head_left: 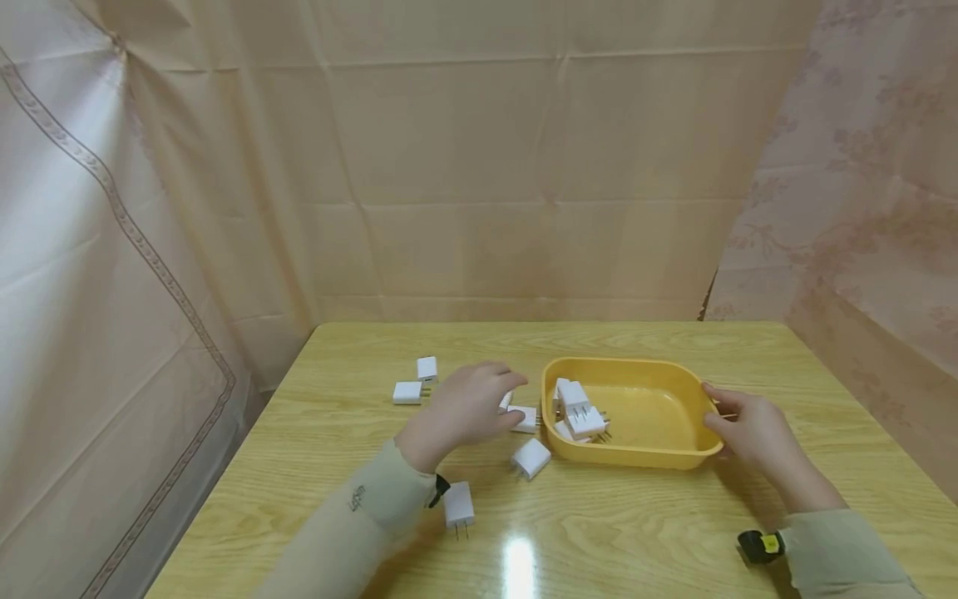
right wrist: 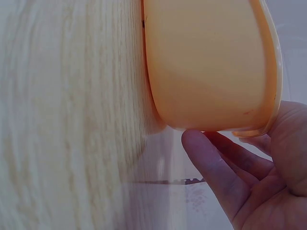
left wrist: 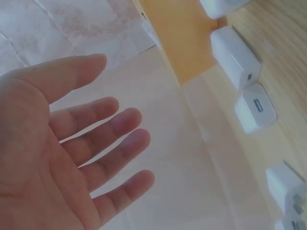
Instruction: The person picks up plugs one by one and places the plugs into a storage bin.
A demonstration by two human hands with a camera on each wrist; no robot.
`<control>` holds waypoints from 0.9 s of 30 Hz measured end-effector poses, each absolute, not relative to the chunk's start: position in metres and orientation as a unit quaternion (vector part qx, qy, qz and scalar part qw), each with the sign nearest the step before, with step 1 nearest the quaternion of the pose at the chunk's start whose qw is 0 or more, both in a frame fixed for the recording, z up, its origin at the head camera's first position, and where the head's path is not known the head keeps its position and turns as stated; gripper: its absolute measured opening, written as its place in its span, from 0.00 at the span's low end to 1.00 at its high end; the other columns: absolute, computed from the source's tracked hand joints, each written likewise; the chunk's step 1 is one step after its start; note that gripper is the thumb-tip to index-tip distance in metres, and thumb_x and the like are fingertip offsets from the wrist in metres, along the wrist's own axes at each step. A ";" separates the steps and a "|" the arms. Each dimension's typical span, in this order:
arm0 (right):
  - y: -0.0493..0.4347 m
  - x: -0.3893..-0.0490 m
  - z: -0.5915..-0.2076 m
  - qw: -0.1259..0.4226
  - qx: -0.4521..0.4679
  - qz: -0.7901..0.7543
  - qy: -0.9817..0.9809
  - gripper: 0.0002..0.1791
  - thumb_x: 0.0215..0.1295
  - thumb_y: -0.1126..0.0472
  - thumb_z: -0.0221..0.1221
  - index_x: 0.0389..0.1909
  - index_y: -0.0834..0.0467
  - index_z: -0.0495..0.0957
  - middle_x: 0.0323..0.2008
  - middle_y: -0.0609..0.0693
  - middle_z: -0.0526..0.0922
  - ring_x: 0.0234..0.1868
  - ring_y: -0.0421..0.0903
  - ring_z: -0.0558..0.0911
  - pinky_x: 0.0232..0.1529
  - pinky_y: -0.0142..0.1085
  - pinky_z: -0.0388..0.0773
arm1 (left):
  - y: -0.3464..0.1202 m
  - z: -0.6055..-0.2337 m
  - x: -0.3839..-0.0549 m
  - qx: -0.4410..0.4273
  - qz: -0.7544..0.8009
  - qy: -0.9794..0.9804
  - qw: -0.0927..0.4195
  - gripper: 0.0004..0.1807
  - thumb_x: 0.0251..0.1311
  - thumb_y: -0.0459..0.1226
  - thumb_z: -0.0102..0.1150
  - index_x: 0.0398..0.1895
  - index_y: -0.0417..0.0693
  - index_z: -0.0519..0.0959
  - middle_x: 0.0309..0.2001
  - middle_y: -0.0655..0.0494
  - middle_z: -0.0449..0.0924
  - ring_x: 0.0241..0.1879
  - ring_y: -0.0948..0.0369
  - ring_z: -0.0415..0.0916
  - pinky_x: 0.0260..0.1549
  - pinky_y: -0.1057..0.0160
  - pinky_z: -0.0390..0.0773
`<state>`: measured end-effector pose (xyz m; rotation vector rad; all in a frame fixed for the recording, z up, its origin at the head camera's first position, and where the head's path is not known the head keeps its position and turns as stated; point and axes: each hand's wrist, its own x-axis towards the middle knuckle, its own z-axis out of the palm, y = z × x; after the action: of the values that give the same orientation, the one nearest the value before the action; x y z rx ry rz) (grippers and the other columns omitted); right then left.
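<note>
My left hand [head_left: 473, 403] hovers over the table's middle, left of a yellow plastic basin [head_left: 662, 424]. In the left wrist view its fingers are spread and relaxed, holding nothing. Below and beside it lie white USB wall chargers: one near the fingertips [head_left: 523, 419], one nearer me [head_left: 531, 458], and another by the left wrist [head_left: 459, 502]. Several more chargers [head_left: 576, 398] are piled in the basin's left end, prongs showing. My right hand [head_left: 758, 431] holds the basin's right end at the rim, with fingers against its outer wall [right wrist: 211, 67] in the right wrist view.
Two further chargers [head_left: 407, 393] lie at the back left, beyond the left forearm. The wood-grain table [head_left: 359, 349] ends at a hanging beige cloth [head_left: 449, 166] behind. Patterned cloths hang on both sides.
</note>
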<state>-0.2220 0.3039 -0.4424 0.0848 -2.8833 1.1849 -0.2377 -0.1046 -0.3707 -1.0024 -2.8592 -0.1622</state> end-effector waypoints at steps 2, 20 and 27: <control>0.304 -0.222 -0.443 0.011 0.026 0.379 -0.925 0.33 0.71 0.64 0.55 0.73 0.70 0.61 0.56 0.78 0.75 0.35 0.51 0.86 0.26 0.39 0.85 | -0.109 -0.371 -0.236 -0.330 -0.054 -0.941 0.056 0.27 0.66 0.50 0.64 0.66 0.52 0.79 0.62 0.54 0.79 0.62 0.54 0.75 0.61 0.54 0.74; 0.305 -0.223 -0.442 0.006 0.025 0.375 -0.927 0.33 0.71 0.64 0.55 0.74 0.70 0.60 0.57 0.78 0.74 0.30 0.48 0.83 0.26 0.40 0.84 | -0.143 -0.376 -0.220 -0.349 -0.078 -0.928 0.100 0.24 0.64 0.49 0.68 0.58 0.47 0.83 0.54 0.53 0.83 0.53 0.54 0.80 0.53 0.54 0.79; 0.306 -0.224 -0.442 0.006 0.021 0.368 -0.929 0.33 0.71 0.64 0.56 0.74 0.69 0.60 0.56 0.78 0.75 0.32 0.49 0.84 0.26 0.39 0.84 | -0.155 -0.376 -0.215 -0.334 -0.086 -0.935 0.086 0.25 0.64 0.49 0.67 0.60 0.48 0.82 0.54 0.53 0.83 0.53 0.54 0.80 0.55 0.52 0.78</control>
<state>-0.2239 0.3058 -0.4421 0.0668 -2.9091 1.1523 -0.2154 -0.1548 -0.3764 -0.9963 -2.7846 -0.2567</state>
